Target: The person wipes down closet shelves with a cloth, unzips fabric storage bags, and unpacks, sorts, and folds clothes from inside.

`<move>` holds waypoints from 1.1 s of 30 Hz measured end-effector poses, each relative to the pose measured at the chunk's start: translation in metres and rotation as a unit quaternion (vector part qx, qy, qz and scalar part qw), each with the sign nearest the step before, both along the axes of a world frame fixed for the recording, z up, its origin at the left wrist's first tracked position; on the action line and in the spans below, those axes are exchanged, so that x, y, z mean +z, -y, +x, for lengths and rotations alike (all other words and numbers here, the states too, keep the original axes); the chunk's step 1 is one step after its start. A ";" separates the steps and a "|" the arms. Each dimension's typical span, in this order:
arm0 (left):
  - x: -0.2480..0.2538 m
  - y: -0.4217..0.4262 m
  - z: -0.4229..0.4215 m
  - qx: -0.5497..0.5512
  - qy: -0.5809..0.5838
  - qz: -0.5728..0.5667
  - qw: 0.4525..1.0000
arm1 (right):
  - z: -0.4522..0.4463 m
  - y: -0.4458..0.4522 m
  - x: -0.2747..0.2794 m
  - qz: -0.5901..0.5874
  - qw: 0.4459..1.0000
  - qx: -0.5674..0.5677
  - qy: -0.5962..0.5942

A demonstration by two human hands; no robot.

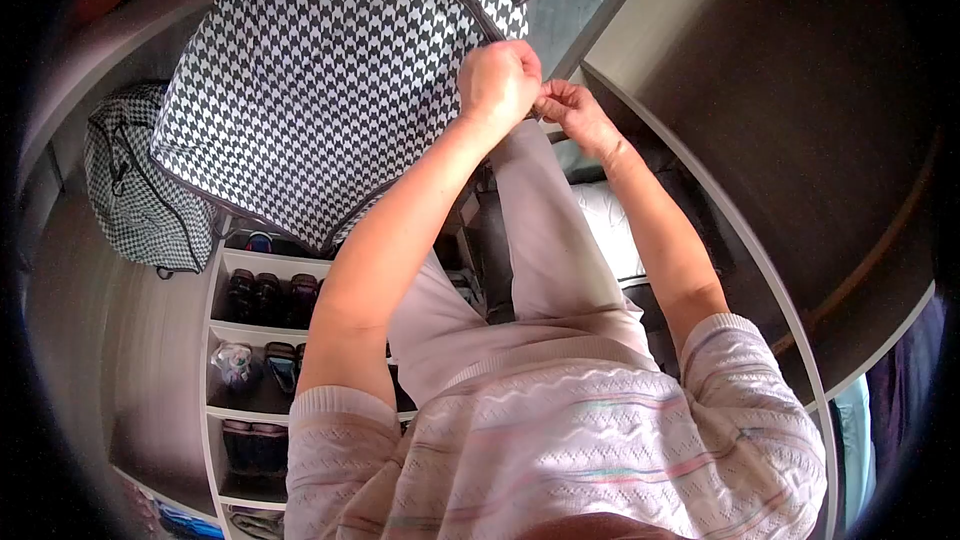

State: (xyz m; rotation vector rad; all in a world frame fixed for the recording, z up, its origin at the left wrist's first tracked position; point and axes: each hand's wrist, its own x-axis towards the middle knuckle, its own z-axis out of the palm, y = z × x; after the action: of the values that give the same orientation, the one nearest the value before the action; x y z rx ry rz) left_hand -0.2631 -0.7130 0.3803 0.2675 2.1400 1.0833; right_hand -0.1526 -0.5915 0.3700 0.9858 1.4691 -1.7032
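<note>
A large black-and-white houndstooth bag fills the upper left of the view. Its dark zipped edge runs down to my left hand, whose fingers are curled closed at that edge. Just beside it on the right, my right hand is in a pinch, its fingertips close to the left hand. Whatever lies between those fingertips is too small to tell. Both hands are above my knee in light trousers.
A smaller houndstooth bag sits at the left. Below the large bag, a shelf unit holds dark shoes. A curved dark panel with a pale edge stands at the right. A white item lies behind my leg.
</note>
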 end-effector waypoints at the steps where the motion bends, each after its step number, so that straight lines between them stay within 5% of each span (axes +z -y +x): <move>1: -0.004 -0.001 0.000 0.046 0.023 0.010 0.999 | 0.008 0.000 -0.001 0.007 1.000 0.002 0.024; 6: -0.010 0.006 -0.003 0.216 0.147 0.026 0.965 | 0.050 0.022 -0.010 0.042 0.999 0.021 0.011; 9: 0.008 0.004 -0.010 0.302 0.275 0.061 0.911 | 0.052 0.035 -0.006 -0.041 0.995 -0.048 0.078; 13: 0.009 0.007 -0.012 0.302 0.302 0.099 0.899 | 0.047 0.047 -0.007 -0.120 0.969 -0.106 0.189; 16: 0.018 0.006 -0.012 0.280 0.319 0.107 0.899 | 0.041 0.038 -0.005 -0.060 0.983 -0.034 0.169; 19: 0.012 0.012 -0.013 0.257 0.350 0.118 0.893 | 0.030 0.026 0.003 0.023 0.999 -0.033 -0.036; 23: 0.008 0.018 -0.012 0.254 0.373 0.128 0.883 | -0.012 0.028 0.025 0.115 0.984 0.094 -0.101; 28: -0.001 0.021 -0.010 0.094 0.281 0.101 0.950 | -0.016 0.044 0.011 0.268 0.946 0.162 -0.083; 33: -0.007 0.025 -0.015 -0.161 -0.089 0.015 0.983 | -0.010 0.046 0.003 0.263 0.949 0.146 -0.097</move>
State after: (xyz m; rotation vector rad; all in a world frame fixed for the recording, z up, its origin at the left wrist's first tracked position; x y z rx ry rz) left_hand -0.2780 -0.7381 0.3729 0.7214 2.1395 0.9317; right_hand -0.1621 -0.6371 0.3727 0.8169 2.1513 -1.2420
